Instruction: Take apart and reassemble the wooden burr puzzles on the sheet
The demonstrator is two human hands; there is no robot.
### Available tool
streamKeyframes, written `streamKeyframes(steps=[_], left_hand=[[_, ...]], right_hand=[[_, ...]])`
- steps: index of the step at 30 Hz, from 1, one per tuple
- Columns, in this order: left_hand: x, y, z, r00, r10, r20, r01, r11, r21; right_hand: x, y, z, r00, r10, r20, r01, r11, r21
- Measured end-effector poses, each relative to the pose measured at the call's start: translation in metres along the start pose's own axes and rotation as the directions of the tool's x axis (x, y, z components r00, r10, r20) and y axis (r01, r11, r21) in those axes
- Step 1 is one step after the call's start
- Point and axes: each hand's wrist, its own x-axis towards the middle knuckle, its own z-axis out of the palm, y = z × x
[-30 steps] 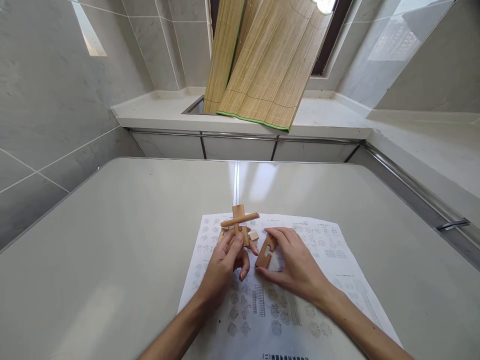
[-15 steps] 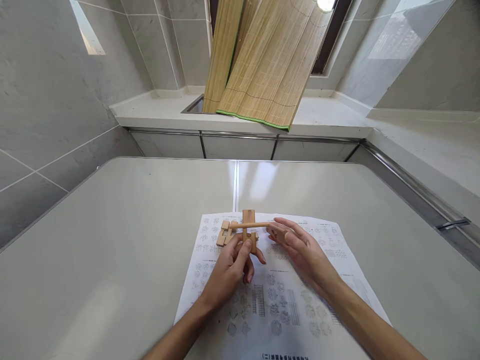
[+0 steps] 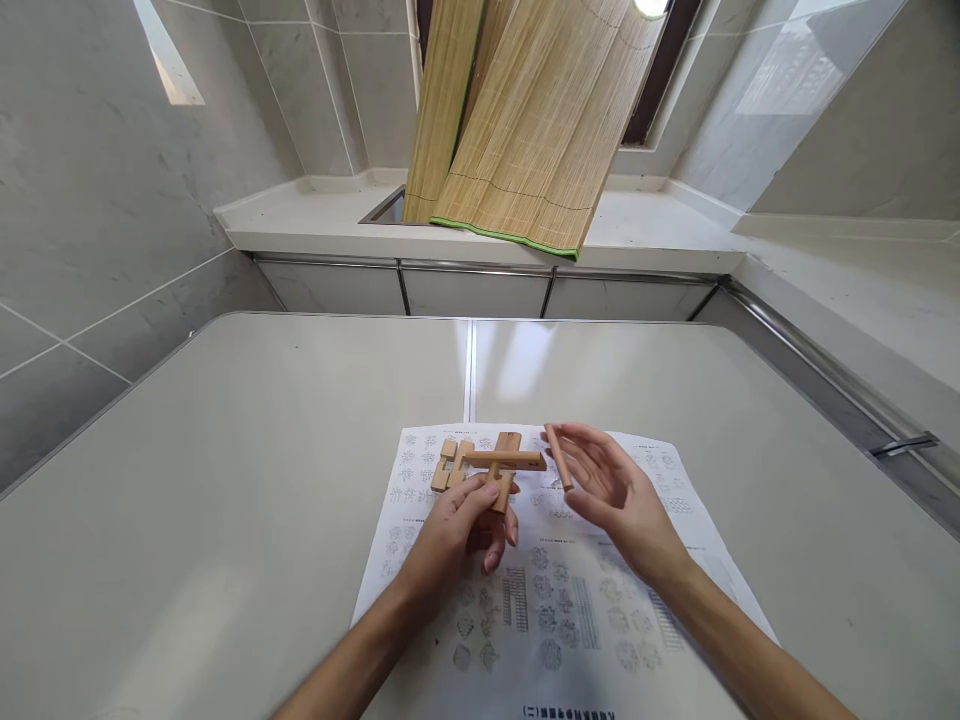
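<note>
My left hand [image 3: 457,530] grips crossed wooden puzzle pieces [image 3: 517,460] between thumb and fingers. One long bar lies across a notched upright piece in that grip, its right end pointing toward my other hand. A separate wooden stick [image 3: 558,456] is held near-upright at the fingertips of my right hand [image 3: 619,495], a small gap from the crossed pieces. Just left of the crossed pieces, notched wooden blocks [image 3: 448,465] show over the paper; whether they touch the held pieces I cannot tell. Under both hands is a large printed sheet [image 3: 600,680] of small diagrams.
The sheet lies on a pale glossy table [image 3: 225,480] with a seam down its middle. Behind stands a white ledge [image 3: 315,225], where a bamboo mat [image 3: 525,150] with green edging leans. Grey tiled walls close in the left side, and a metal rail [image 3: 810,350] runs along the right.
My right hand has turned and drawn slightly away from the crossed pieces, and the stick in it now shows upright. The crossed pieces have tilted in my left hand, showing the bar's broad face.
</note>
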Motion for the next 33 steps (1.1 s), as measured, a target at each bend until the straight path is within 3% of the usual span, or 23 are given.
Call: streamKeyframes(steps=[4,8,16,26,33], left_hand=[[-0.002,0.003,-0.001,0.993,-0.112,0.032,0.116,0.984,-0.138],[-0.004,0.009,-0.001,0.98,-0.195,0.04,0.199,0.964,-0.176],[-0.003,0.01,-0.011,0.94,-0.334,0.066,0.341,0.924,-0.172],[-0.002,0.013,-0.02,0.91,-0.36,0.207,0.395,0.905,-0.16],[-0.002,0.012,-0.029,0.866,-0.382,0.323,0.474,0.832,-0.288]], right_hand=[[-0.004,-0.002,0.0,0.968,-0.244,0.06,0.251,0.923,-0.293],[-0.006,-0.004,0.0,0.921,-0.355,0.162,0.389,0.8,-0.457],[-0.009,-0.005,-0.001,0.887,-0.331,0.322,0.462,0.667,-0.585],[-0.012,-0.004,0.004,0.859,-0.301,0.413,0.5,0.663,-0.556],[-0.017,-0.003,0.006,0.803,-0.409,0.434,0.595,0.598,-0.537]])
